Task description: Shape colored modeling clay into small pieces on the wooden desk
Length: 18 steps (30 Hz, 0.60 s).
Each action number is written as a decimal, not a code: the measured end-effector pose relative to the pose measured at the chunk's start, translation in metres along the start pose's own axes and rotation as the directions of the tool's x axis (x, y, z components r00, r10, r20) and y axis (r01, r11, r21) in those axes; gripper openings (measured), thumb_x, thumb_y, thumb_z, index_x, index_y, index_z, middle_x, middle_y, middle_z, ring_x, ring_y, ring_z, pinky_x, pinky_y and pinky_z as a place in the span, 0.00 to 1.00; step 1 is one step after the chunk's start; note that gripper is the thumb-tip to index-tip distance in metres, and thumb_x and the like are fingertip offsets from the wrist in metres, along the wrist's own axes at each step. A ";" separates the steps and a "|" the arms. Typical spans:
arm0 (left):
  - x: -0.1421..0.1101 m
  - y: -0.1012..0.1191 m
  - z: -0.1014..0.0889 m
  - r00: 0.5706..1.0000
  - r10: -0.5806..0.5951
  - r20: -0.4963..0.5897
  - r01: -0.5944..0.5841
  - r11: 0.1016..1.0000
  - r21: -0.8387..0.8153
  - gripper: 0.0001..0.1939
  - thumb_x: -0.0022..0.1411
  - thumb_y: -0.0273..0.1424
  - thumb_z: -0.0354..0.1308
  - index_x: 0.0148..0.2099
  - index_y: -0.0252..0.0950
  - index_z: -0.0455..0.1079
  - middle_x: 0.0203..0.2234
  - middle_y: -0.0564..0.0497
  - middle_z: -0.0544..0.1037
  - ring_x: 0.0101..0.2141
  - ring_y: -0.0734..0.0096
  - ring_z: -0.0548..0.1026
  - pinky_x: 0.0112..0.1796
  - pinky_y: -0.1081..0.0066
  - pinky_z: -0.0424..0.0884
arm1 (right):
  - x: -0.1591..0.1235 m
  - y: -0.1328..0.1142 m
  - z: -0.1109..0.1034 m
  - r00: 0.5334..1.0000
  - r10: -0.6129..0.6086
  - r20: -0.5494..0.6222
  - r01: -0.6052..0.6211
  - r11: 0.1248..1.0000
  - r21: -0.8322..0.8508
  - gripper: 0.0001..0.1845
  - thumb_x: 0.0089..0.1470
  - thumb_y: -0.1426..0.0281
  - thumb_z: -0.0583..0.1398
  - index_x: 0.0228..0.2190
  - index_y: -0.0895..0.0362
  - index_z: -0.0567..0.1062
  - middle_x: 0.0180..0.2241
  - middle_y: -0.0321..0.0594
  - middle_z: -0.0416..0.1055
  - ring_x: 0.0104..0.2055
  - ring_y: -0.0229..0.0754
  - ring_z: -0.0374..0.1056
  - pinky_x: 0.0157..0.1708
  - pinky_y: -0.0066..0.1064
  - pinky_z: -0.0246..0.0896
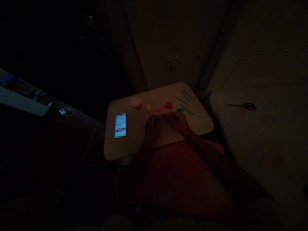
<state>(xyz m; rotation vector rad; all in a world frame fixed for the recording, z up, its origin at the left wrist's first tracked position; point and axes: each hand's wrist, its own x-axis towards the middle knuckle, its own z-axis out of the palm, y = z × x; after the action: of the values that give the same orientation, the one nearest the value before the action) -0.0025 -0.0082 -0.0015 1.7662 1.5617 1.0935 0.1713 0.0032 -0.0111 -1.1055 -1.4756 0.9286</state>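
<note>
In the dim light both hands are over a small wooden table [134, 141]. My right hand [179, 122] pinches a small dark lump of modelling clay [163, 115] at its fingertips. My left hand [153, 125] is closed just to the left, its fingers curled; what it holds, if anything, is too dark to see. Beyond the hands lie an orange clay lump [149, 107], a pink clay lump [159, 108], a red clay lump [168, 105] and a green clay lump [180, 110]. Several thin teal modelling tools [187, 109] rest at the right.
A lidded tub [136, 103] stands near the table's back left. Below it lies a phone with a lit screen [120, 125]. Scissors [243, 106] rest on a pale padded surface [260, 134] at the right. A wall socket [171, 61] with a plug is behind the table.
</note>
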 end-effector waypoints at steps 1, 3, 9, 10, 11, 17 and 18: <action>0.000 -0.001 0.000 1.000 0.004 -0.001 -0.004 1.000 0.004 0.03 0.63 0.26 0.57 0.39 0.38 0.70 0.36 0.51 0.78 0.38 0.67 0.74 0.44 0.68 0.70 | 0.000 -0.001 0.000 1.000 -0.008 -0.001 0.008 1.000 -0.014 0.12 0.58 0.65 0.61 0.38 0.54 0.84 0.39 0.44 0.83 0.37 0.45 0.78 0.41 0.36 0.73; 0.000 -0.003 0.001 1.000 0.011 -0.007 -0.011 1.000 0.012 0.03 0.63 0.26 0.57 0.39 0.38 0.70 0.36 0.51 0.77 0.38 0.67 0.74 0.44 0.68 0.70 | 0.000 -0.003 -0.001 1.000 -0.020 -0.004 0.020 0.999 -0.044 0.12 0.60 0.65 0.60 0.37 0.55 0.84 0.36 0.43 0.83 0.35 0.44 0.77 0.40 0.35 0.73; 0.000 -0.003 0.001 1.000 0.018 -0.003 -0.018 1.000 0.000 0.03 0.63 0.26 0.57 0.39 0.38 0.71 0.35 0.51 0.77 0.37 0.68 0.74 0.44 0.69 0.70 | 0.002 -0.001 -0.001 0.999 -0.045 0.009 0.045 0.997 -0.058 0.12 0.60 0.65 0.60 0.34 0.55 0.84 0.33 0.42 0.82 0.34 0.44 0.76 0.38 0.34 0.70; 0.000 -0.002 0.000 1.000 0.019 -0.002 -0.019 1.000 0.000 0.03 0.63 0.26 0.57 0.39 0.38 0.71 0.35 0.51 0.77 0.38 0.68 0.74 0.44 0.69 0.70 | 0.002 0.000 -0.001 0.999 -0.046 0.010 0.046 0.998 -0.051 0.12 0.59 0.65 0.60 0.34 0.55 0.84 0.33 0.42 0.82 0.34 0.44 0.76 0.38 0.34 0.70; 0.000 -0.002 0.000 1.000 0.015 -0.003 -0.015 1.000 0.002 0.03 0.63 0.26 0.57 0.39 0.38 0.71 0.35 0.51 0.77 0.38 0.68 0.74 0.44 0.69 0.70 | 0.002 0.000 -0.001 0.999 -0.043 0.011 0.043 0.998 -0.045 0.12 0.59 0.65 0.61 0.34 0.55 0.84 0.33 0.42 0.82 0.34 0.44 0.76 0.37 0.34 0.70; 0.000 -0.004 0.000 1.000 0.018 -0.006 -0.018 1.000 -0.005 0.03 0.63 0.26 0.58 0.39 0.37 0.71 0.36 0.51 0.78 0.38 0.68 0.74 0.43 0.69 0.69 | 0.001 0.000 -0.001 1.000 0.018 -0.004 -0.018 0.997 -0.081 0.10 0.52 0.62 0.66 0.32 0.56 0.82 0.31 0.42 0.81 0.31 0.44 0.74 0.33 0.32 0.68; 0.000 -0.004 0.001 1.000 0.022 -0.011 -0.022 1.000 -0.002 0.03 0.62 0.26 0.58 0.39 0.37 0.71 0.36 0.51 0.78 0.38 0.68 0.74 0.43 0.69 0.69 | 0.001 -0.001 -0.001 1.000 0.027 -0.012 -0.028 0.996 -0.082 0.10 0.51 0.62 0.66 0.32 0.56 0.81 0.29 0.41 0.80 0.30 0.43 0.73 0.32 0.32 0.67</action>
<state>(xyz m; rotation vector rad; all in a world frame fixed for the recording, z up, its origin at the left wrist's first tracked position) -0.0043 -0.0072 -0.0055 1.7827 1.5505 1.1162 0.1718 0.0038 -0.0103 -1.1924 -1.5042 0.8860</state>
